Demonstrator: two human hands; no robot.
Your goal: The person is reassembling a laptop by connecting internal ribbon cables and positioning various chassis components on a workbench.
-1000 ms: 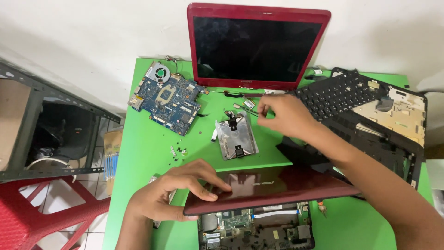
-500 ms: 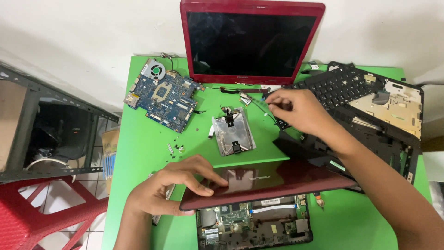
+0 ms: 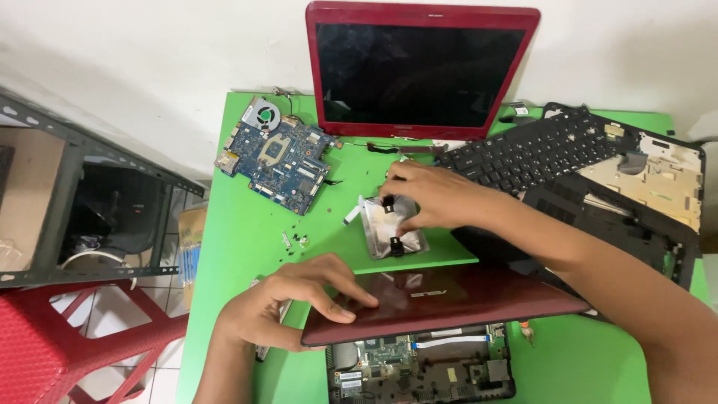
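Observation:
My left hand (image 3: 288, 303) rests with spread fingers on the left end of a dark red laptop lid (image 3: 464, 295), which lies over an opened laptop base with bare circuitry (image 3: 419, 370). My right hand (image 3: 437, 198) reaches across the green table (image 3: 239, 247) and pinches the upper edge of a silver hard-drive caddy (image 3: 389, 236) lying flat at the table's middle.
A blue motherboard with a fan (image 3: 273, 153) lies at the back left. A red-framed screen (image 3: 419, 67) leans on the wall. A loose black keyboard (image 3: 531, 150) and a stripped laptop shell (image 3: 643, 194) fill the right side. Small screws (image 3: 295, 239) lie near the caddy. A red stool (image 3: 67, 352) stands at the left.
My right hand has moved left and down from beside the keyboard onto the silver caddy. My left hand stays on the red lid.

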